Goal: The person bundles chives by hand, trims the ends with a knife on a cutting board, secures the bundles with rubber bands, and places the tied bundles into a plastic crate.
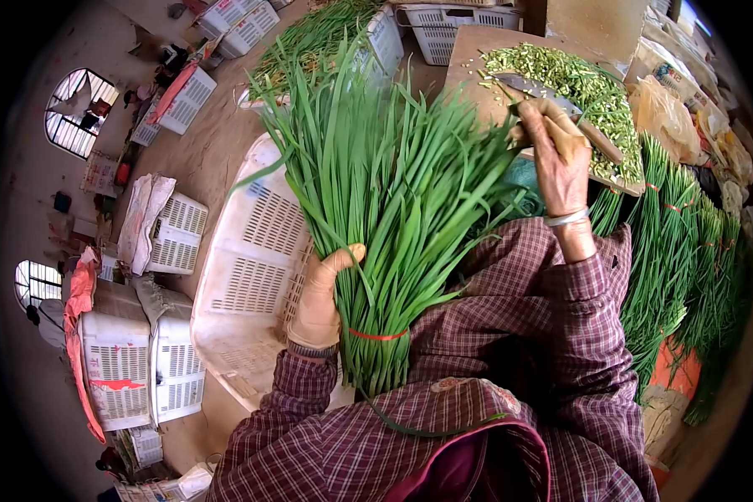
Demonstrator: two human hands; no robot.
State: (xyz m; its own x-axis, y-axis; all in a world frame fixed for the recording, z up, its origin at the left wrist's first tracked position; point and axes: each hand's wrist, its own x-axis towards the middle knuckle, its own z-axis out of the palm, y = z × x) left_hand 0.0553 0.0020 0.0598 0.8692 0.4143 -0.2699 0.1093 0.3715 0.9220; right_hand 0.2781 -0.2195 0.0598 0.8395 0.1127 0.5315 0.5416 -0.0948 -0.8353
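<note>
A large bunch of green garlic chives (pixel 385 209) stands upright against my lap, bound near its base by a red band (pixel 378 335). My left hand (pixel 322 289), in a pale glove, is closed around the bunch's left side with the thumb across the leaves. Raised at the right, my right hand (pixel 562 151) has its partly covered fingers pinched together beside the leaf tips; what lies between them is too small to make out. Just beyond those fingers, a knife (pixel 552 96) with a wooden handle rests on a board (pixel 477 63) among chopped stem pieces (pixel 560 71).
A white plastic crate (pixel 251 226) stands left of the bunch. Loose greens (pixel 309 42) lie behind it. More banded bunches (pixel 661 251) are at my right, below plastic bags (pixel 665 117). Stacked crates (pixel 117 368) line the left side.
</note>
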